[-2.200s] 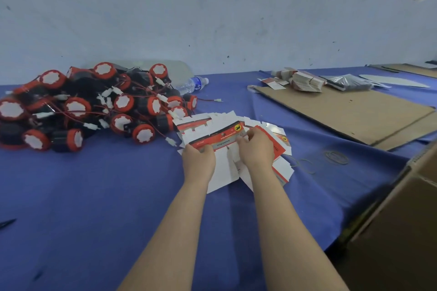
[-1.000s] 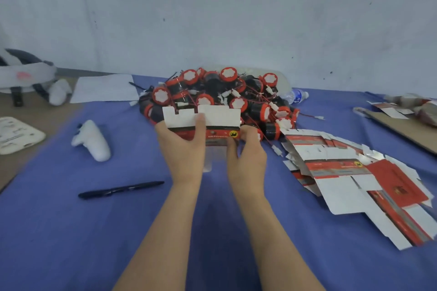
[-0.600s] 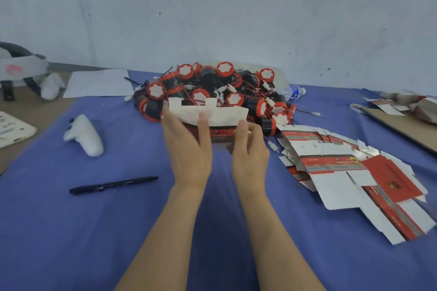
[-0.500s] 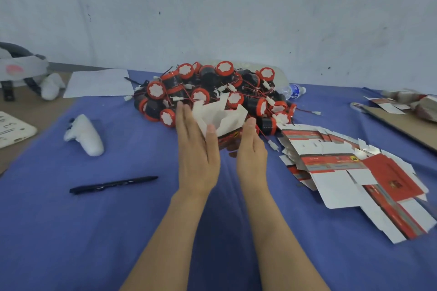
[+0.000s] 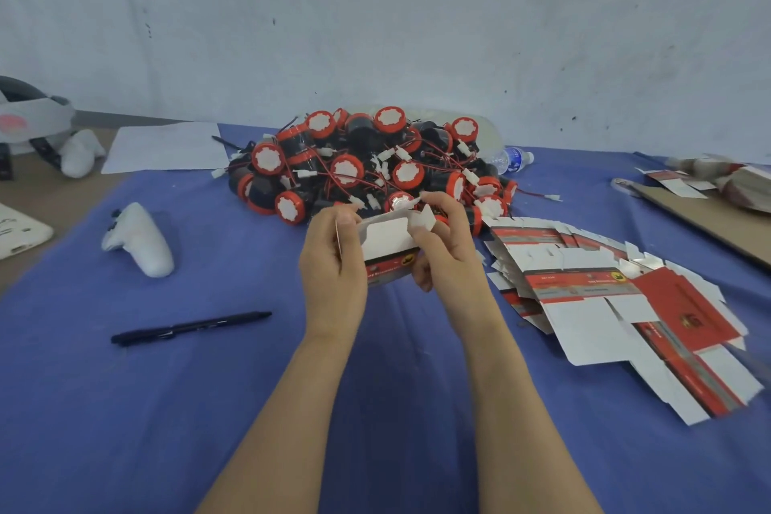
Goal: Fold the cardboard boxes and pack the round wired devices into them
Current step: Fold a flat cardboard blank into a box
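The left grip (image 5: 333,263) and the right grip (image 5: 448,259) both held a half-folded cardboard box (image 5: 388,240) between them. The pile of round wired devices (image 5: 363,167) lay just behind the grips, and flat boxes (image 5: 605,305) lay to their right.

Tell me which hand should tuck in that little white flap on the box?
Probably the right hand: it pinches the white flap at the top corner of the cardboard box, while the left hand grips the box's other side, steadying it.

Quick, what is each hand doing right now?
Left hand: grips the left end of the half-folded cardboard box.
Right hand: pinches the box's right end.
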Motion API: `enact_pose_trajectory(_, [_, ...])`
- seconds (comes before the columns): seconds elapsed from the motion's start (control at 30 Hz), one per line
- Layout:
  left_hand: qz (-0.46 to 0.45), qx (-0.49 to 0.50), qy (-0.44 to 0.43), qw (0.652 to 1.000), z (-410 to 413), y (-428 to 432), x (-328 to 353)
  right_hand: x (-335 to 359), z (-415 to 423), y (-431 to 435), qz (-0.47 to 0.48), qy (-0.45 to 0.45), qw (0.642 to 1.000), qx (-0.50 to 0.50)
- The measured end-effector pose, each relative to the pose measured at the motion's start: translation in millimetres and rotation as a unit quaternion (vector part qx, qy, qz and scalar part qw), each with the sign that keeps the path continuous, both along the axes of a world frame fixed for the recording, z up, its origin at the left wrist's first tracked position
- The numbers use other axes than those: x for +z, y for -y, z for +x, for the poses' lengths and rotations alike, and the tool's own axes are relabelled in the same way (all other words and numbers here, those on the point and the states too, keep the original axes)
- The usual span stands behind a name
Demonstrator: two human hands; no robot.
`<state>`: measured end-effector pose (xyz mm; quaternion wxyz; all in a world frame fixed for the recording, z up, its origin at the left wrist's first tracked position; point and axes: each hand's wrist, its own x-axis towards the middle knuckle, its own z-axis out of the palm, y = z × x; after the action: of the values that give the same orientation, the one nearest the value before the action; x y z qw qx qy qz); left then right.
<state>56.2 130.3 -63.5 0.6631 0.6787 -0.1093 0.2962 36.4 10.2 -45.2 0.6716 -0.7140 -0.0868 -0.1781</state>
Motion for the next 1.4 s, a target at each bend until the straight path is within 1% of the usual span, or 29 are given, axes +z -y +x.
enact_pose_trajectory(0.07, [-0.073,-0.058,-0.05,0.994,-0.9,-1.1,3.2,-0.8,0.5,-0.2,-0.009,-0.008,1.0,-0.008])
enact_pose_trajectory(0.13, [-0.11,-0.097,-0.086,0.985,-0.7,-1.6,5.1,-1.6,1.2,0.4,-0.012,-0.013,1.0,-0.014])
enact_pose_trajectory(0.23, [-0.085,-0.111,-0.117,0.983,0.7,-1.9,6.3,-4.3,1.7,1.4,-0.013,-0.016,1.0,-0.02])
enact_pose_trajectory(0.33, [-0.008,-0.096,-0.121,0.988,5.0,-3.5,2.3,-8.9,3.5,-0.4,0.013,-0.038,0.999,-0.023])
enact_pose_trajectory(0.37, [0.003,-0.091,-0.118,0.989,5.6,-4.5,1.3,-9.6,4.6,-1.1,0.033,-0.055,0.998,-0.013])
enact_pose_trajectory(0.43, [-0.006,-0.091,-0.104,0.99,6.0,-5.2,-0.1,-9.5,6.6,-2.0,0.086,-0.076,0.993,0.012])
enact_pose_trajectory(0.53, [-0.036,-0.117,-0.098,0.988,5.2,-5.6,-0.4,-15.3,7.7,-0.4,0.08,-0.078,0.993,0.032])
enact_pose_trajectory(0.57, [-0.029,-0.12,-0.102,0.987,5.6,-6.6,-1.6,-17.6,7.7,0.8,0.083,-0.096,0.991,0.048])
enact_pose_trajectory(0.67, [0.045,-0.11,-0.1,0.988,7.9,-11.2,-6.6,-20.1,7.7,3.8,0.087,-0.151,0.982,0.078])
enact_pose_trajectory(0.77, [0.115,-0.105,-0.062,0.986,6.6,-14.1,-7.6,-20.3,7.9,6.6,0.072,-0.158,0.983,0.054])
enact_pose_trajectory(0.87, [0.202,-0.126,-0.035,0.971,8.1,-12.2,-12.8,-23.9,8.7,9.5,0.086,-0.161,0.983,0.024])
enact_pose_trajectory(0.97, [0.258,-0.15,-0.042,0.953,4.0,-10.2,-18.5,-26.8,9.7,12.6,0.062,-0.16,0.985,-0.004])
enact_pose_trajectory(1.03, [0.255,-0.156,-0.06,0.952,3.2,-11.3,-18.8,-27.4,9.5,14.5,0.073,-0.174,0.982,0.022])
enact_pose_trajectory(1.1, [0.218,-0.169,-0.086,0.957,4.3,-7.2,-12.5,-26.7,8.9,15.7,0.096,-0.195,0.974,0.062])
enact_pose_trajectory(1.17, [0.113,-0.202,-0.161,0.959,9.3,-3.2,-0.2,-25.6,9.4,16.6,0.111,-0.201,0.971,0.072])
enact_pose_trajectory(1.2, [0.054,-0.225,-0.195,0.953,12.3,-2.8,1.7,-25.1,9.6,16.5,0.119,-0.201,0.97,0.067])
enact_pose_trajectory(1.23, [0.028,-0.25,-0.203,0.946,12.5,-4.8,1.1,-24.9,10.0,16.5,0.128,-0.201,0.969,0.06])
enact_pose_trajectory(1.3, [0.058,-0.266,-0.194,0.943,6.8,-9.6,-1.0,-25.4,10.4,17.3,0.151,-0.204,0.966,0.05])
enact_pose_trajectory(1.4, [0.138,-0.223,-0.147,0.954,5.7,-15.4,-9.8,-25.1,9.6,17.8,0.191,-0.218,0.956,0.039])
